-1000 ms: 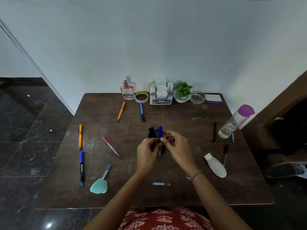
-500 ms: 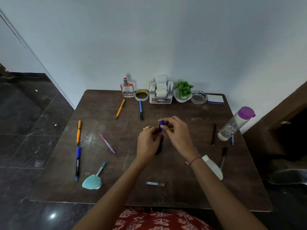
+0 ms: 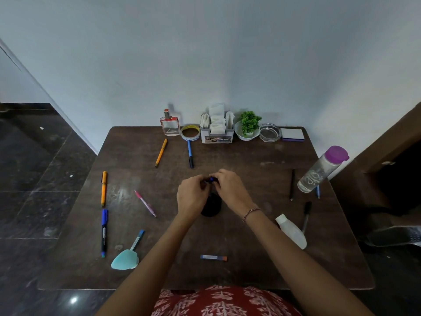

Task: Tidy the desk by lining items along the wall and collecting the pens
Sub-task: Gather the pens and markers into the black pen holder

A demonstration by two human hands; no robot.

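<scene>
Red patterned cloth [image 3: 223, 302] at bottom centre, nearest the camera. Dark brown wooden desk [image 3: 250, 274] filling the lower half. Near edge: short blue-and-orange stick [image 3: 213, 257] flat at lower centre; teal heart-shaped item [image 3: 125, 260] lower left, with a grey-blue pen [image 3: 137, 240] touching its top. Blue-capped black marker [image 3: 104, 232] lengthwise near the left edge. White bottle [image 3: 291, 231] on its side lower right, black marker [image 3: 306, 216] just beside it.

Mid-frame: left hand [image 3: 192, 195] and right hand [image 3: 230, 188] together, fingers curled, fingertips of both pinching the top of a blue-topped pen [image 3: 211, 179]. Pen nearly all hidden by the fingers. Directly below the hands, between the wrists, a black round holder [image 3: 211, 206] on the desk; cannot tell how far into it the pen reaches. Beaded bracelet [image 3: 250, 213] on the right wrist.

Left of the hands: pink pen [image 3: 145, 203] on a diagonal, orange pen [image 3: 104, 188] above the blue-capped marker. Right of the hands: thin black pen [image 3: 292, 184], clear water bottle with purple lid [image 3: 321, 171] leaning at the right edge, a blue pen [image 3: 318, 192] partly under it.

Further up: orange pencil [image 3: 161, 152] and blue-barrelled pen [image 3: 190, 153], loose, just below the back row.

Against the wall, left to right: perfume bottle [image 3: 170, 124], tape roll [image 3: 191, 132], napkin caddy [image 3: 217, 137], small green plant in a white bowl [image 3: 248, 125], glass ashtray [image 3: 269, 132], notepad [image 3: 292, 134].
</scene>
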